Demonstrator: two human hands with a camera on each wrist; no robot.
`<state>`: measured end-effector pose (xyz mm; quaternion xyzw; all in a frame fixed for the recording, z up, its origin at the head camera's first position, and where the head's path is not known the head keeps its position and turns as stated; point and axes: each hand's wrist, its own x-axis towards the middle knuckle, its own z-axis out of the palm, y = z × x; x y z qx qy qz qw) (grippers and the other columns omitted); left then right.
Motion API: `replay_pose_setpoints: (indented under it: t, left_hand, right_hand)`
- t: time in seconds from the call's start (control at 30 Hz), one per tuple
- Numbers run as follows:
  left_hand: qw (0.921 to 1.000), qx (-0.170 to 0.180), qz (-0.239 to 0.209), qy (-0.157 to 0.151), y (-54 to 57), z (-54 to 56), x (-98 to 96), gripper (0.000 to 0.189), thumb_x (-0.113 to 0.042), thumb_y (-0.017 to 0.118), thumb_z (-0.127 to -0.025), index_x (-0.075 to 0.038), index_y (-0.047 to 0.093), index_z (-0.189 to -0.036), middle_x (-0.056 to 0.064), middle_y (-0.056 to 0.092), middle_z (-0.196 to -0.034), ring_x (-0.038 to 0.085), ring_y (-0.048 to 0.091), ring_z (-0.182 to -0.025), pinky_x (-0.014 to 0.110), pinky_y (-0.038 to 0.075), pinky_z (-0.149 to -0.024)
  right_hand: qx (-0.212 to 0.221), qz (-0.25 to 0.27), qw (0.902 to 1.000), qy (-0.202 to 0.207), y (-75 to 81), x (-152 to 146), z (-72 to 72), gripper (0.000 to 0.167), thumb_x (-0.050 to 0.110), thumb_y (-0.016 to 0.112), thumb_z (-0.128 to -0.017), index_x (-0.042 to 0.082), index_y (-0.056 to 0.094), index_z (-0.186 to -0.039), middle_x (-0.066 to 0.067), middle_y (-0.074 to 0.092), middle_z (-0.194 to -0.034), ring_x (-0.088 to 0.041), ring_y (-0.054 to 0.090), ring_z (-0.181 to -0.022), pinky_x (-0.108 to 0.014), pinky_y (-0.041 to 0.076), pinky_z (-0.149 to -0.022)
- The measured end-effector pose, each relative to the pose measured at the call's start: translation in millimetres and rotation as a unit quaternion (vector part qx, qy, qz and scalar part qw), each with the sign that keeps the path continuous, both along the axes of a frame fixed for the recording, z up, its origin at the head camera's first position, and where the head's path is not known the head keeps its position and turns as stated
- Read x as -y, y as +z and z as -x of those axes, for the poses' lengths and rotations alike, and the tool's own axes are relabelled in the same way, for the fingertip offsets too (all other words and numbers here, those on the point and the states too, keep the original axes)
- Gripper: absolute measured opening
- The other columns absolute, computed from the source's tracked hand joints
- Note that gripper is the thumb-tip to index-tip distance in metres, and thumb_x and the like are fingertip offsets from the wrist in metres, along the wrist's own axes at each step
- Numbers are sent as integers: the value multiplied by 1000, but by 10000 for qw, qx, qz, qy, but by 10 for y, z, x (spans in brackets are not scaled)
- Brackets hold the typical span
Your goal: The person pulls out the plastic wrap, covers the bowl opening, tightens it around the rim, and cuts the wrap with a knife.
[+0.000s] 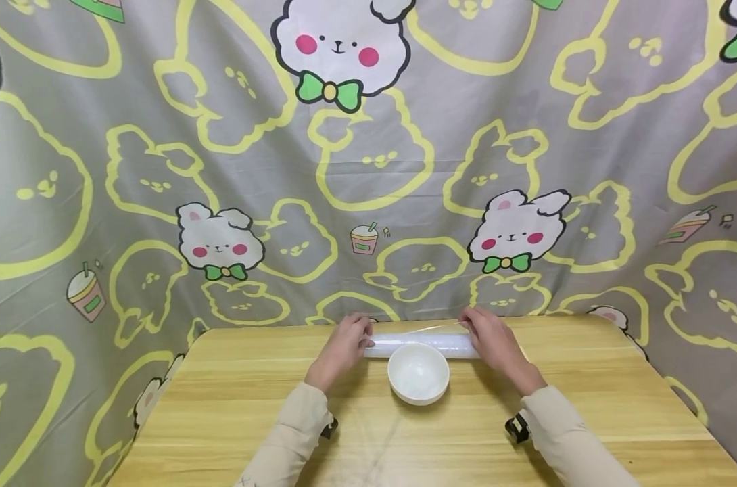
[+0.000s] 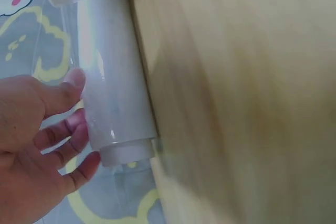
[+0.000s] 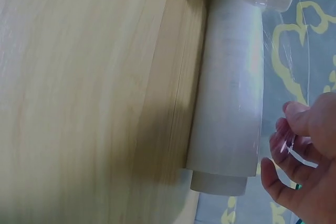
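A roll of clear cling film (image 1: 381,346) lies crosswise near the table's back edge, behind a white bowl (image 1: 418,373). My left hand (image 1: 347,341) is at the roll's left end. In the left wrist view, its slightly bent fingers (image 2: 73,139) and its thumb touch the side of the roll, apart from each other. At the right end, my right hand (image 1: 489,338) pinches the loose edge of the film between thumb and fingers (image 3: 286,137). A thin strip of film is lifted off the roll there, stretching leftward. The core end (image 3: 218,183) sticks out past the wound film.
The wooden table (image 1: 253,406) ends just behind the roll, where a grey curtain (image 1: 429,223) with cartoon animals hangs. The bowl stands upright between the two forearms, close in front of the roll. A black wrist device (image 1: 517,429) sits by the right cuff.
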<state>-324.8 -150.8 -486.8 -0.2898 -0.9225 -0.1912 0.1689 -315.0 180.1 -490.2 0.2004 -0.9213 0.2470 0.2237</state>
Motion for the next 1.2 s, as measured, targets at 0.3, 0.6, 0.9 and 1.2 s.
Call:
replay_pose_setpoints:
  t: [0.3,0.6,0.9,1.2]
  left_hand:
    - [9984,-536,25,-156,-74,-27,23,16,3,74,-89,-7,63,-86,5,58,-89,27,57,-86,41,53,-78]
    - [9990,-11,172,419,-11,-44,-21,21,14,63,-86,-7,61,-91,5,60,-85,24,60,-84,36,55,-75]
    - [9989,84,-266,379,124,61,-42,21,14,64,-89,-6,58,-89,5,62,-84,23,65,-79,32,57,-68]
    - [9949,656,-755,156,116,215,-51,15,14,59,-92,2,67,-94,11,68,-94,27,67,-90,36,59,-81]
  right_hand:
    - [13,344,9994,21,-2,-6,16,5,1,65,-98,5,68,-96,-7,66,-92,-26,64,-86,-45,58,-75]
    - [44,445,9990,14,5,16,39,6,-1,66,-96,4,69,-95,-9,66,-92,-26,64,-87,-45,57,-76]
    - [20,528,9986,83,39,13,65,6,-3,66,-95,2,69,-96,-9,67,-92,-27,65,-85,-45,58,-75]
    - [134,556,9984,19,65,8,108,6,-2,65,-97,2,70,-96,-10,68,-91,-28,65,-86,-46,58,-77]
